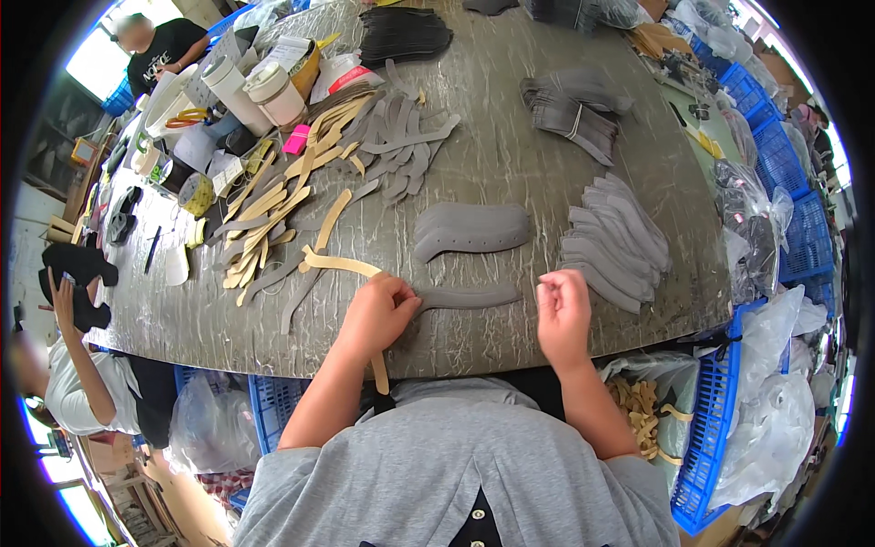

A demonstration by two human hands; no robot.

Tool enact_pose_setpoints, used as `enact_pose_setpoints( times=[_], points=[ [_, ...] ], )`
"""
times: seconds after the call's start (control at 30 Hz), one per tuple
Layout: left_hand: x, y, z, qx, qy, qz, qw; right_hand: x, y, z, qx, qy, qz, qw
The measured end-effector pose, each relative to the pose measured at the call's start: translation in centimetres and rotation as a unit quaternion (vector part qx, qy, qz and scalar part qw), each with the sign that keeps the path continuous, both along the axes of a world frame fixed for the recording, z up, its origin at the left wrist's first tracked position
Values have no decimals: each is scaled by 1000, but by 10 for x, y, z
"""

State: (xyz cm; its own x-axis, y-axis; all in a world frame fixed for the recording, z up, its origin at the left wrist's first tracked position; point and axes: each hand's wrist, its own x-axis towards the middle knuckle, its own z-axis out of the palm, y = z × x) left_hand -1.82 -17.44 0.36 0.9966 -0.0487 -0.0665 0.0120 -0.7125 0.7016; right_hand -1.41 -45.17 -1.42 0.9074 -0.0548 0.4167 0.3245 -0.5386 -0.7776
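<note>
My left hand (pixel 379 314) is closed, its thumb and fingertips at the left end of a curved grey strip (pixel 472 297) lying flat on the table. A tan strip (pixel 344 263) runs up to its knuckles from the left. Below the wrist, another tan piece (pixel 379 374) sticks out over the table's front edge; whether the two are joined is hidden. My right hand (pixel 563 314) is raised just past the grey strip's right end, fingers curled in a pinch; anything between them is too small to see. Beyond the hands sits a neat stack of curved grey pieces (pixel 472 228).
Fanned grey pieces (pixel 612 239) lie at right, with a tied grey bundle (pixel 576 114) behind. Mixed tan strips (pixel 264 223) and grey strips (pixel 401 137) are heaped at left, near jars (pixel 273 94). Blue crates (pixel 706 428) flank the table. Two people are at the left.
</note>
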Motion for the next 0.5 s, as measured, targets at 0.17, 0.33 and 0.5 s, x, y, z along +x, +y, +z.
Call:
enact_pose_setpoints(
  times=[0.17, 0.33, 0.5],
  points=[
    [-5, -7, 21, -96, 49, 27, 994, -1, 43, 36, -179, -94, 104, 974],
    [-10, -9, 29, -271, 53, 24, 961, 2, 41, 30, -157, 39, 132, 978],
    [-6, -1, 33, -273, 17, 47, 961, 4, -19, 46, -151, 69, 4, 986]
  ],
)
